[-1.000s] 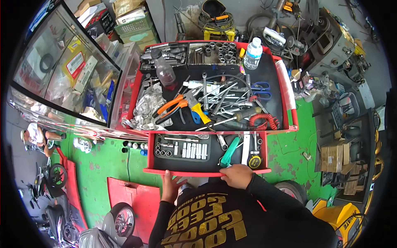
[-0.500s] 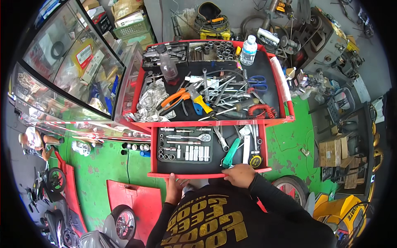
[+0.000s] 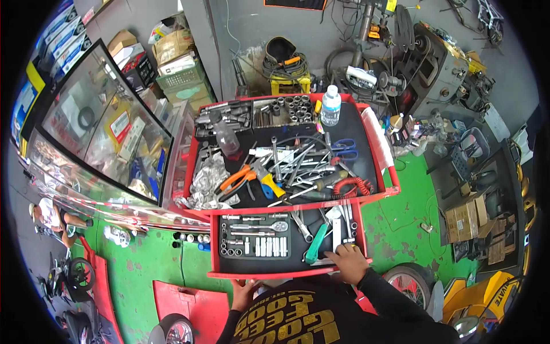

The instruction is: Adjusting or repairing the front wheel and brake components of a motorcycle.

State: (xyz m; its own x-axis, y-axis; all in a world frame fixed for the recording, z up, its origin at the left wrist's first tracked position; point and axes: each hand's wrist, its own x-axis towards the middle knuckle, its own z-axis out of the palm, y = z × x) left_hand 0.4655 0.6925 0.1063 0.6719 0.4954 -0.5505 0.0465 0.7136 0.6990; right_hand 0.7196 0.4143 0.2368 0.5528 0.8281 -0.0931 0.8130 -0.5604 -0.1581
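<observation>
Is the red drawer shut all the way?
No, the red drawer is pulled out, so the socket set inside it shows.

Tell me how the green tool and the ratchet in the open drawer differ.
The ratchet is shiny silver, unlike the green tool. The ratchet lies crosswise; the green tool slants. The green tool is nearer the right hand than the ratchet is. Both lie inside the drawer.

Legible gold lettering point(image 3: 286, 312) runs inverted across the black shirt point(image 3: 366, 324) at six o'clock; dark capitals point(image 3: 502, 294) mark the yellow bodywork point(image 3: 476, 295) at four. Between nine and ten, a red-and-white label point(image 3: 120, 126) fronts a yellow packet point(image 3: 104, 141) inside the glass cabinet point(image 3: 167, 172), its print too small to read.
</observation>
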